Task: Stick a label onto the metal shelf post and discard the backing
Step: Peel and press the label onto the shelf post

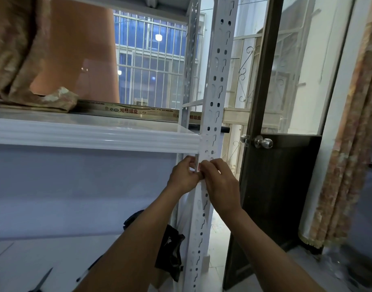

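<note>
A white perforated metal shelf post (215,85) runs from top to bottom through the middle of the view. Both of my hands meet on it just below the upper shelf. My left hand (184,175) pinches a small white strip, the label (196,165), against the post's left edge. My right hand (220,182) lies over the post's front, fingertips touching the same spot. The label is mostly hidden by my fingers, and I cannot tell label from backing.
A white shelf board (92,137) joins the post at left, with folded fabric (22,60) and a long printed box (128,111) on it. A dark door with a round knob (264,142) stands right of the post. Black bag (170,256) and scissors (43,280) lie below.
</note>
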